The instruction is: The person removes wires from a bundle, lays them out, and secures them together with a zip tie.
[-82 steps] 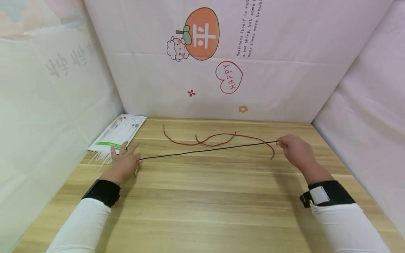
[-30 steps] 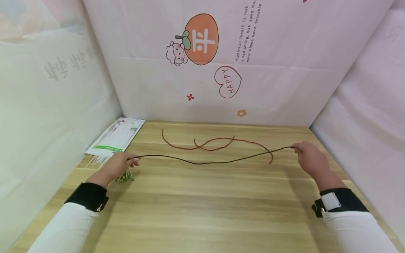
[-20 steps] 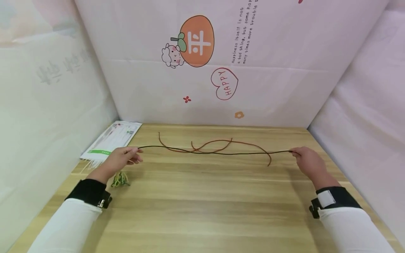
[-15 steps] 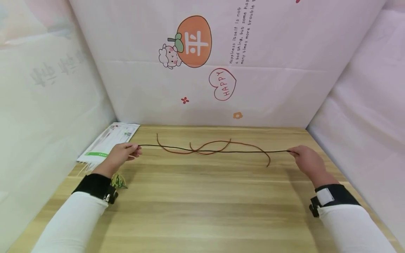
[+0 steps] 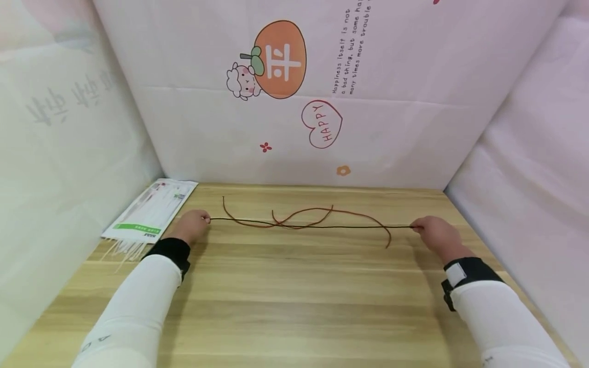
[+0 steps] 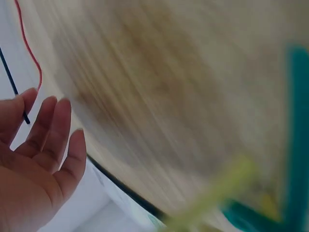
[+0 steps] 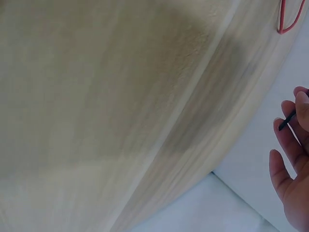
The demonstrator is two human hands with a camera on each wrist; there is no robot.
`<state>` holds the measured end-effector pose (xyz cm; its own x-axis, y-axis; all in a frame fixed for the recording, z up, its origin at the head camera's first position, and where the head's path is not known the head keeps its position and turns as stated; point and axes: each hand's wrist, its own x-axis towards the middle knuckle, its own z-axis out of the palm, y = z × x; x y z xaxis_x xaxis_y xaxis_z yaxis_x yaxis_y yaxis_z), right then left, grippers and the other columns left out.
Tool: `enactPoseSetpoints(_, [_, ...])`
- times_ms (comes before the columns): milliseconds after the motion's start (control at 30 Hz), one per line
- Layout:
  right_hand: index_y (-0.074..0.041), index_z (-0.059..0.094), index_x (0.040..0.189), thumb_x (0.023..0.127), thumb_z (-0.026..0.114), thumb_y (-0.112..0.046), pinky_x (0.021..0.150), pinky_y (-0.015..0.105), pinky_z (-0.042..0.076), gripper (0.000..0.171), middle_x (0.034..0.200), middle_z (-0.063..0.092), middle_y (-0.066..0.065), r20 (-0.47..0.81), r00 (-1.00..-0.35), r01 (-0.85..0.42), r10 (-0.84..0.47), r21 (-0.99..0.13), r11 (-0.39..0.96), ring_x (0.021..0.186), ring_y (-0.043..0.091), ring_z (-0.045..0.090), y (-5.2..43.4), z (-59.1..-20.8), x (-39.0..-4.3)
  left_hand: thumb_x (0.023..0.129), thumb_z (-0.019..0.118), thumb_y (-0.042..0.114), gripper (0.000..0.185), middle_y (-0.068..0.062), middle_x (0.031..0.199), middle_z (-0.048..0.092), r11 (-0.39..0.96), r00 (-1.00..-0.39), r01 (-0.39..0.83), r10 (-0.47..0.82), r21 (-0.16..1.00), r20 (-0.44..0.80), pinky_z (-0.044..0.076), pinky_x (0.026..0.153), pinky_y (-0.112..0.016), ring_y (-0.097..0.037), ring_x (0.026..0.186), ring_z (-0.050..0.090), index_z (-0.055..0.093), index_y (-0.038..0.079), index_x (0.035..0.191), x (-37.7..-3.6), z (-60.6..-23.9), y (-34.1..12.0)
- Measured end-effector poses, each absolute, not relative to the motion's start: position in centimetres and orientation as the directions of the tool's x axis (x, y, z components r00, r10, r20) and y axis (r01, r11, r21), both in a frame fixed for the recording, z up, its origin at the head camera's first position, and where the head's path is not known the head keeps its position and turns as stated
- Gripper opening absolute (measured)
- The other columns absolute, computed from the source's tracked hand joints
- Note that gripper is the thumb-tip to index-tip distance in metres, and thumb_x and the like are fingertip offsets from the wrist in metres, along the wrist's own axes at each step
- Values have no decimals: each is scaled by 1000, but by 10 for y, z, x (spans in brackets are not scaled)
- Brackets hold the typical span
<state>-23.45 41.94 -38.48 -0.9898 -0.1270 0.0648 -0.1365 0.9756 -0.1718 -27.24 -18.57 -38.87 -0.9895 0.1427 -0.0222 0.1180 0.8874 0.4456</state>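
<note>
Your left hand [image 5: 192, 227] pinches one end of the black cord [image 5: 313, 226] between thumb and fingertips; the wrist view shows the other fingers [image 6: 55, 128] loosely straight. Your right hand [image 5: 434, 234] pinches the other end the same way, fingers lightly curled. Between them the cord runs straight and taut, low over the wooden table [image 5: 299, 306], crossing the red cord [image 5: 301, 217] that lies looped there. At the table's far left corner lies a white packet [image 5: 149, 217], with pale strands just beside it.
</note>
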Motion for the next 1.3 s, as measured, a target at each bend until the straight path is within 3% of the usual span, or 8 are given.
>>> enactPoseSetpoints(467, [-5,72,105,93,57,-8,83,56,47,20,111,65,25,12,-995,-95,-95,-177,980,104,46,59,399,-395,-249,98,50,12,27,-25,118,63,934,-997,13,41,358,-69,43,96,-52,-43,112,56,67,-5,110,-285,-400,-189])
enactPoseSetpoints(767, [-7,74,103,90,59,-6,76,55,50,20,110,66,24,10,-995,-100,-100,-169,981,102,46,60,404,-416,-256,95,59,12,20,-24,110,65,922,-996,64,81,383,-27,45,93,-51,-42,106,58,70,-3,100,-288,-404,-189])
enactPoseSetpoints(1067, [-6,71,111,90,62,-7,74,52,52,23,107,66,23,13,-986,-164,-164,-70,984,100,44,60,400,-414,-250,96,56,10,20,-23,105,66,911,-989,114,141,395,-39,46,91,-50,-40,102,60,69,-6,99,-285,-400,-180])
enactPoseSetpoints(1233, [-1,67,117,88,62,-4,76,53,51,29,113,64,25,35,-979,-201,-200,-41,979,105,46,56,394,-403,-246,98,55,16,28,-25,109,64,914,-987,115,149,390,-59,45,91,-50,-40,103,59,63,-9,107,-290,-404,-178])
enactPoseSetpoints(1300, [0,65,120,88,60,-2,69,48,51,32,118,61,27,50,-977,-209,-207,-45,977,108,48,54,393,-399,-245,98,55,20,36,-29,116,60,907,-988,95,137,411,-74,43,95,-51,-43,109,55,59,-11,115,-293,-407,-181])
